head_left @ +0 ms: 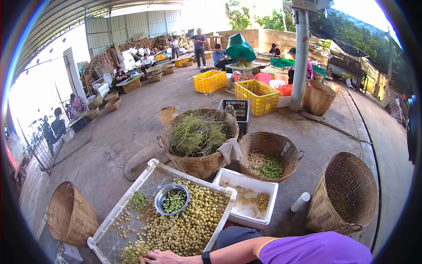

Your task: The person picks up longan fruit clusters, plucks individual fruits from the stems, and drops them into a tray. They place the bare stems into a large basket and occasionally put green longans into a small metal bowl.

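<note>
One hand (162, 257), at the end of the arm with a purple sleeve and a dark wristband, lies at the near edge of a white mesh tray (125, 190). Its fingers reach into a small clump of fruit and stems (133, 252), and the fingertips are partly hidden there. Many round tan fruits (193, 220) cover the tray beside it. A metal bowl (172, 199) of green fruits rests on top of them. The other hand is not visible.
Beyond the tray stand a wicker basket of green stems (198, 134), a white bin (246, 198) and a basket with green fruits (269, 156). Wicker baskets flank both sides (72, 215). A white cylinder (300, 202) is at right. Several people sit farther back, near yellow crates (257, 97).
</note>
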The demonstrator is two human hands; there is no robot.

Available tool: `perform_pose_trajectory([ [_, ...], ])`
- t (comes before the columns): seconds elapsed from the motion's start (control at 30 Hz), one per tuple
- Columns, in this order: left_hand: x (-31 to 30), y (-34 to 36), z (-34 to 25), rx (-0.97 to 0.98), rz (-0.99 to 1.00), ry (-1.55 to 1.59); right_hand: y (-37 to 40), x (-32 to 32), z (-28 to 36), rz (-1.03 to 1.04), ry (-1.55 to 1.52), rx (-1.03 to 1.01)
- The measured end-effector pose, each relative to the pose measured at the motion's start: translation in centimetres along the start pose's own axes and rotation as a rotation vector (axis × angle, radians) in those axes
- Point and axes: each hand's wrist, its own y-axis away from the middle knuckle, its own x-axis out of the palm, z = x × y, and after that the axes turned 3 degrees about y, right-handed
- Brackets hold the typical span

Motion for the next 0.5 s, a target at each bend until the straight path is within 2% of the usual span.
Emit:
perform_pose_trajectory([
  [0.07,1.6,1.4,-0.6,0.022,0.028,-0.018,-0.4,-1.4,0.3,-0.040,-0.035,0.019],
  [0.13,2.2,1.5,-0.9,0.051,0.034,-0.033,-0.6,-3.7,0.5,0.089,-0.210,0.072],
  [0.17,1.6,0.3,-0.7,0.014,0.097,-0.003,-0.2,-3.2,-0.4,0.008,-0.194,-0.004],
  [0.2,0.2,-0.5,-0.7,-0.011,0.140,0.026,-0.1,-1.2,-1.3,0.115,-0.370,0.116],
  [0.23,0.2,-0.3,-0.9,0.045,0.122,0.154,-0.4,-2.8,-0.8,0.145,-0.398,0.188],
  [0.27,0.9,0.2,-1.1,0.116,0.098,0.274,-0.2,-2.0,-1.6,0.062,-0.472,0.253],
  [0.3,0.8,0.5,-1.0,0.203,0.038,0.176,-0.5,-2.1,-2.3,0.016,-0.497,0.317],
  [0.37,0.9,1.0,-1.4,0.127,0.069,0.320,-1.0,-2.1,-4.0,0.013,-0.669,0.523],
  [0.4,0.9,1.0,-1.4,0.122,0.219,0.382,-1.0,-1.2,-5.6,-0.008,-0.734,0.528],
  [0.43,0.5,0.8,-1.4,0.094,0.255,0.389,-1.5,-2.3,-5.8,0.037,-0.933,0.645],
  [0.47,0.3,0.6,-1.6,-0.014,0.348,0.442,-1.8,-3.0,-6.2,0.047,-0.961,0.698],
  [0.5,0.3,0.7,-1.5,0.012,0.357,0.437,-1.8,-3.4,-6.5,0.053,-1.028,0.718],
])
